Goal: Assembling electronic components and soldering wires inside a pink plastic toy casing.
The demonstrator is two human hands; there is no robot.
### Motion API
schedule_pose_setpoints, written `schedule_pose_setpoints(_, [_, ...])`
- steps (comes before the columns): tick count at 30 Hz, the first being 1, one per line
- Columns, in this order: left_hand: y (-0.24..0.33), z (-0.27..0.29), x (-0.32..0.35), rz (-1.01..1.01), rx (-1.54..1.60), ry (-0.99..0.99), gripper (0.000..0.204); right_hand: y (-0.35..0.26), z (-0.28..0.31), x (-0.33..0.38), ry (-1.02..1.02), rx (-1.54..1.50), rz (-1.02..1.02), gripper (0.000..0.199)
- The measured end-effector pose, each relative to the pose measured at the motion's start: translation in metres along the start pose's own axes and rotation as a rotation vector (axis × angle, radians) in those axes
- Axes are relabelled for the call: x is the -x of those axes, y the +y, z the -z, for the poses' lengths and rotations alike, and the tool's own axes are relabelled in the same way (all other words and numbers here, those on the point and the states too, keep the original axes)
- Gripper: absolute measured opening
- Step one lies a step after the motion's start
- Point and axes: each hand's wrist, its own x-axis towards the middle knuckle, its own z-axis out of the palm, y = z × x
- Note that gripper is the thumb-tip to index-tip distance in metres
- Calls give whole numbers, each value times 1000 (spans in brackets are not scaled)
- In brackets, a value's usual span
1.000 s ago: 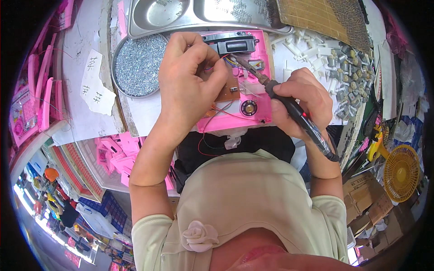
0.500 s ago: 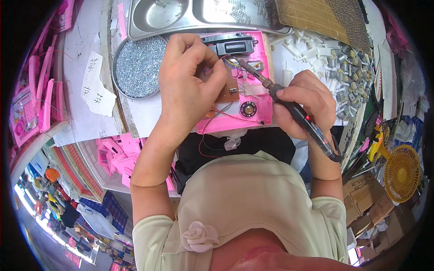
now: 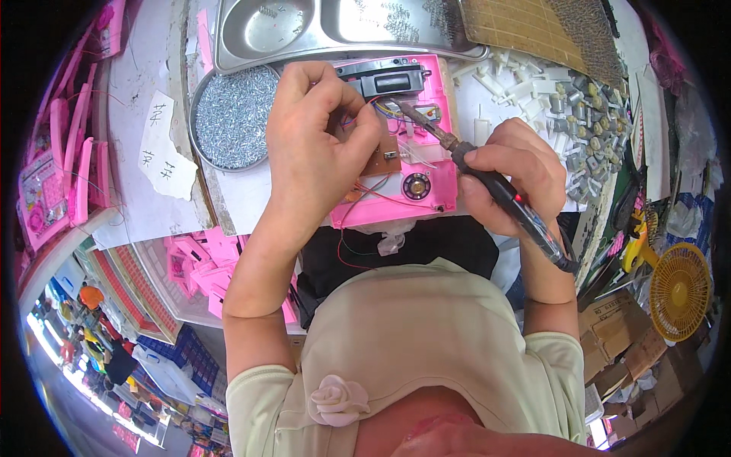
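My right hand (image 3: 518, 174) grips a soldering iron (image 3: 506, 196) with a black handle and a small red light. The iron's tip points up and left, close to thin coloured wires (image 3: 386, 109) inside a pink plastic housing (image 3: 448, 164). Across the housing's left side, my left hand (image 3: 324, 129) is closed in a pinch beside those wires; whatever lies between its fingertips is hidden. Partly under this hand is a brown circuit board (image 3: 384, 158). The housing also holds a black compartment piece (image 3: 392, 81) and a small round speaker (image 3: 416, 186).
A round tin of small screws (image 3: 232, 114) stands to the left, with a metal compartment tray (image 3: 312, 49) behind. White plastic parts (image 3: 506, 84) and small motors (image 3: 586, 126) crowd the right. Pink parts (image 3: 199, 255) fill a bin at lower left. A yellow fan (image 3: 680, 292) is far right.
Hardly anything differs. The view has shifted slightly; both hands keep their places, and the iron's tip stays by the coloured wires.
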Motion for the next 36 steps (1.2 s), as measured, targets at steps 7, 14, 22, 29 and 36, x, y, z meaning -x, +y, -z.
schedule_pose_setpoints(7, [-1,-1,-1,-50,-16,20,11,2,0,-2,23,-4,14,35])
schedule_pose_setpoints(14, [2,1,0,61,28,-21,10,5,2,-5,-34,1,1,37])
schedule_pose_setpoints(22, [5,1,-4,89,5,-48,10,7,-1,-8,-64,19,-12,37])
schedule_pose_setpoints(29, [7,0,-5,102,0,-44,11,8,-1,-11,-84,13,-31,34])
schedule_pose_setpoints(36, [5,-2,-3,67,-8,-22,11,6,3,-13,-133,32,-69,31])
